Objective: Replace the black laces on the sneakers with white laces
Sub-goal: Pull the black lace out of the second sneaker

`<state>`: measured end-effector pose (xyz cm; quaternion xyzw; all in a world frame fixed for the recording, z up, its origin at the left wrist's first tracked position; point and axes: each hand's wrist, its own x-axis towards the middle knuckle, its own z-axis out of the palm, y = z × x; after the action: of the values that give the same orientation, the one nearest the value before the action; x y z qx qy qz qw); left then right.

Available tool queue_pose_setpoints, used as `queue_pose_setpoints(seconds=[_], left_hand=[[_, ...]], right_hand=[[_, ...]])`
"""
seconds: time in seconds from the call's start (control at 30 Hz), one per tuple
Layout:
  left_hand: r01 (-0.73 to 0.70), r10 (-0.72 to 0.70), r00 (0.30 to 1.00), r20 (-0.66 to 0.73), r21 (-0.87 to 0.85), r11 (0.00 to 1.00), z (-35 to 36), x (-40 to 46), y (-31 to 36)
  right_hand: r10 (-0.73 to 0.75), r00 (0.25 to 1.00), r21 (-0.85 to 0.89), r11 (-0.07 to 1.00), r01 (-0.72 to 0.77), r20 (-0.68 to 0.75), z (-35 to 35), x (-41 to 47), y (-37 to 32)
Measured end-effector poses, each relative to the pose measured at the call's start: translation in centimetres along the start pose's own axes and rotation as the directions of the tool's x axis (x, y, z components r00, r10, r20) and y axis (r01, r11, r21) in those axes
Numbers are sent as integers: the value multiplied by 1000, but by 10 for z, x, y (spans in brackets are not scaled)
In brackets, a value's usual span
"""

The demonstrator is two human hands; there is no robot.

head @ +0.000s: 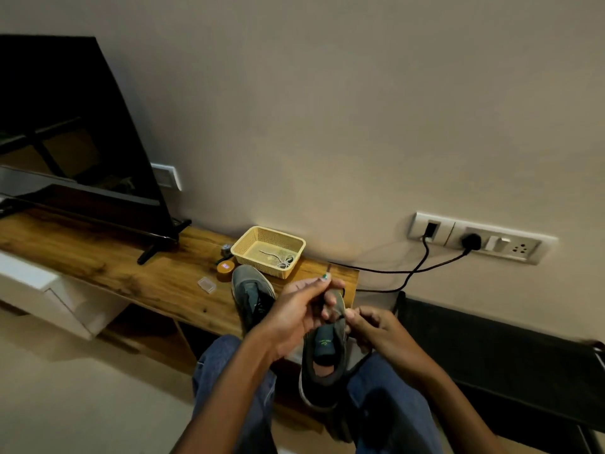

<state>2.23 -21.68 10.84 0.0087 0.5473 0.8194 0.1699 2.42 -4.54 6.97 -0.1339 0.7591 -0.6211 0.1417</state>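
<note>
Seated person working on a grey sneaker (324, 362) that rests between the knees, heel toward the camera and toe pointing at the wall. The left hand (301, 309) is raised over the front of the shoe, palm turned inward, its fingers and thumb curled together and pinching a black lace (327, 294) that rises from the eyelet area; a short loop of the lace shows just beyond the fingertips. The right hand (376, 326) sits lower, at the right side of the shoe's tongue, fingers curled, with thumb and forefinger pinching at the upper edge of the shoe; whether they hold lace or fabric cannot be told. The two hands are close together, almost touching, over the lacing area. Both forearms enter from the bottom of the view and converge on the shoe.

A second sneaker (253, 293) stands on the wooden shelf (114, 257) just left of the hands, toe away from the camera. Behind it is a yellow plastic basket (248, 242) holding a pale lace (278, 257). Near the basket lie an orange round tin (226, 268) and a small clear box (207, 285). A television (65, 126) stands at the left end of the shelf. A wall socket panel (510, 245) carries two black cables.
</note>
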Motion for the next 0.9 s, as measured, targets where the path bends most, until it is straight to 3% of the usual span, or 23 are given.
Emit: queue_pose_setpoints(seconds=[0.1,0.23,0.33,0.47,0.57,0.63,0.7,0.8,0.9], left_hand=[[80,-119,984,130,270,959,5,-20,5],[134,-181,981,77,412,901,15,-32,5],[115,-114,993,-22,346,931,20,-35,3],[25,24,981,-195,243,970,21,-35,-4],[-14,-6,972,-235,-85,996,19,-32,-4],[-59,-5,979,-205,-303,951,18,-31,0],[-91,26,986,-163,-401,912,15,-32,7],[-78,38,992,-124,-335,939,7,-36,17],[36,-38,999,-14,-144,989,1,-43,21]], right_hand=[[27,1000,-37,999,-28,-12,-4,-2,-18],[7,994,-203,979,-29,-109,-1,1,-47],[-40,986,-383,923,-26,-161,7,0,-58],[-91,980,-412,911,10,-177,28,-11,-65],[-121,985,-368,927,68,-125,44,-25,-62],[-80,995,-274,960,61,-58,52,-33,-53],[-5,1000,-152,988,6,5,55,-37,-44],[105,994,-9,994,-105,-16,42,-35,-38],[142,987,27,990,-140,-72,24,-24,-42]])
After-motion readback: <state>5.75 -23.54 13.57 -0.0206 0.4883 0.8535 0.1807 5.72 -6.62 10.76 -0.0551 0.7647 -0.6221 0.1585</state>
